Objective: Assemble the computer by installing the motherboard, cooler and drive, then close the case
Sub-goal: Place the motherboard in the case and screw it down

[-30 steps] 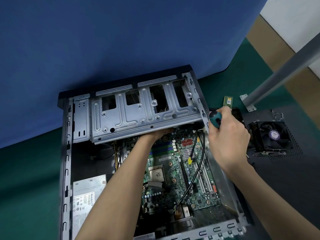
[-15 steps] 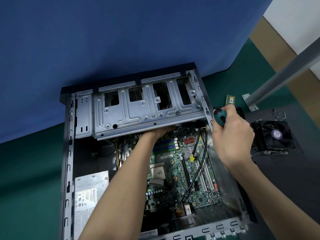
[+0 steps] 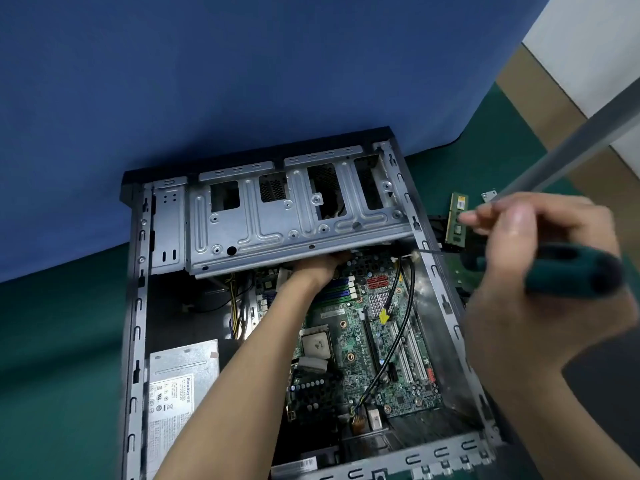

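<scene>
The computer case (image 3: 136,306) lies open on its side on the green mat (image 3: 59,341), filling the middle of the frame, with the blue backdrop (image 3: 242,81) hanging behind it across the top. The motherboard (image 3: 360,341) sits inside the case, in its right half, and its processor socket (image 3: 316,344) shows bare near the centre. A black cable (image 3: 398,327) trails over the board from the upper right corner down towards the lower edge. The silver drive cage (image 3: 277,223) spans the upper part of the case, tilted so that its near edge overhangs the top of the board. The left hand (image 3: 320,268) reaches in from the bottom of the frame, and its fingers vanish under that near edge, so I cannot tell whether they are gripping anything or just pressing. The right hand (image 3: 509,299), large and blurred at the right of the frame, is wrapped round the teal handle of a screwdriver (image 3: 575,271); its thin shaft points left towards the upper right wall of the case, though the tip is too blurred to place exactly. Just beyond the fingers of that hand, a green memory stick (image 3: 456,220) lies on the mat outside the case. The power supply (image 3: 183,382) sits in the lower left of the case, and a grey metal bar (image 3: 571,147) slants across the upper right.
</scene>
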{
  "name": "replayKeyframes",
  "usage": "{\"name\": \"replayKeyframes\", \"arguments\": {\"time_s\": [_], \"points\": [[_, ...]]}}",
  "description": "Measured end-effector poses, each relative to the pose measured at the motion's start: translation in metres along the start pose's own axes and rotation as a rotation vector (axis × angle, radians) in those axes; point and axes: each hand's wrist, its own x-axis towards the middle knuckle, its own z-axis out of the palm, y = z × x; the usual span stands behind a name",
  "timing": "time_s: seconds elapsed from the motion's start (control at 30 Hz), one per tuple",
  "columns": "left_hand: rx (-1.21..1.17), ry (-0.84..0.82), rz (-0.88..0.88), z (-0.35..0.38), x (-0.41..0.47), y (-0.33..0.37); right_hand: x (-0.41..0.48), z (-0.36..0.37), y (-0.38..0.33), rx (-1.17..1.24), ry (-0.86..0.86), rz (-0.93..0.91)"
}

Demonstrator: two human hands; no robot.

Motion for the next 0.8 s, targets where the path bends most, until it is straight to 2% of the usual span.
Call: {"name": "replayKeyframes", "arguments": {"time_s": [0.07, 0.13, 0.17, 0.23, 0.27, 0.33, 0.4, 0.5, 0.8], "points": [[0.019, -0.011, -0.001, -0.001, -0.001, -0.004, -0.009, -0.001, -0.014, 0.088, -0.095, 0.005], [0.004, -0.031, 0.032, -0.002, -0.001, -0.01, -0.023, 0.001, -0.016, 0.067, -0.21, 0.175], [0.009, -0.038, 0.044, -0.004, -0.002, -0.013, -0.03, 0.003, -0.015, -0.006, -0.253, 0.247], [0.063, -0.029, 0.073, -0.005, -0.002, -0.017, -0.046, 0.007, -0.007, -0.203, -0.392, 0.22], [0.072, -0.035, 0.085, -0.004, 0.0, -0.019, -0.054, 0.009, -0.002, -0.25, -0.459, 0.194], [0.062, -0.071, 0.095, -0.004, 0.001, -0.018, -0.064, 0.014, 0.005, -0.285, -0.538, 0.276], [0.032, -0.084, 0.094, -0.005, 0.001, -0.017, -0.072, 0.021, 0.014, -0.343, -0.575, 0.422], [0.049, -0.087, 0.085, -0.006, 0.003, -0.017, -0.077, 0.032, 0.025, -0.4, -0.62, 0.546], [0.101, -0.091, 0.064, -0.007, 0.005, -0.019, -0.082, 0.051, 0.047, -0.479, -0.581, 0.576]]}}
